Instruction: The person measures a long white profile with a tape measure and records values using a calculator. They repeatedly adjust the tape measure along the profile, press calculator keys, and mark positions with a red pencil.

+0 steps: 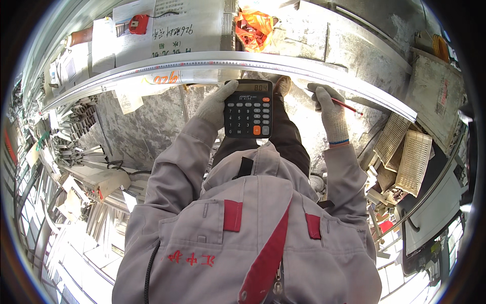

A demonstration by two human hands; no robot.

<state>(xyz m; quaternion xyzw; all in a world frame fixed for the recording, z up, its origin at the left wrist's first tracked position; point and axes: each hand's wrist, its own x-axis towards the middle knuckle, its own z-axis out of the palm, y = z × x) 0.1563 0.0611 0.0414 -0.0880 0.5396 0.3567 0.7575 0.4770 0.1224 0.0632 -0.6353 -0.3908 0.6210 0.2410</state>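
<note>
Black calculator gripped by left hand fingers; right hand fingers pinch red pencil near rail edge.

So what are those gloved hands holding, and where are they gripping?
The left hand grips the black calculator by its left edge; the right hand holds a red pencil near its middle.

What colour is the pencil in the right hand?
Red; the pencil shows in the head view.

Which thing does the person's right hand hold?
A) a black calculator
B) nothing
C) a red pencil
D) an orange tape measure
C: the gloved right hand grips a thin red pencil just below the long metal profile, while the left hand holds the black calculator.
</note>
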